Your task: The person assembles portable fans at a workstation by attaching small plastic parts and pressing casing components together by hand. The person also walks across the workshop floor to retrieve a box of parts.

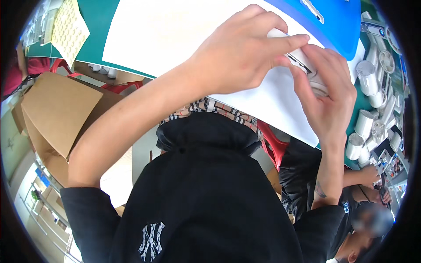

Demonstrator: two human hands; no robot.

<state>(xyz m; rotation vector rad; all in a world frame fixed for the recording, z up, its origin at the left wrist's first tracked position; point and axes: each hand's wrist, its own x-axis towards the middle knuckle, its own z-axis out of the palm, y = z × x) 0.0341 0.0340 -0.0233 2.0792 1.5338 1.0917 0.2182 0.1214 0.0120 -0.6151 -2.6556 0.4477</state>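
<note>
The small, white, plastic-looking housing with a dark slot (pixel 300 56) is above the flat white sheet (pixel 149 35), toward the right, gripped by left hand (pixel 245 52) and right hand (pixel 331 83), and, judged light, stiff and slippery, is best held by its edges.

We look down on a green-topped worktable (pixel 98 35). Just off its near edge, toward the left corner, we see a red plastic seat (pixel 125 86); a second red plastic seat (pixel 275 145) stands off the same edge farther right. Between them we see pale grey floor (pixel 141 136). Well beyond the left corner we make out a pale wall (pixel 15 136), metal rails (pixel 41 225) and bright, washed-out light.
</note>
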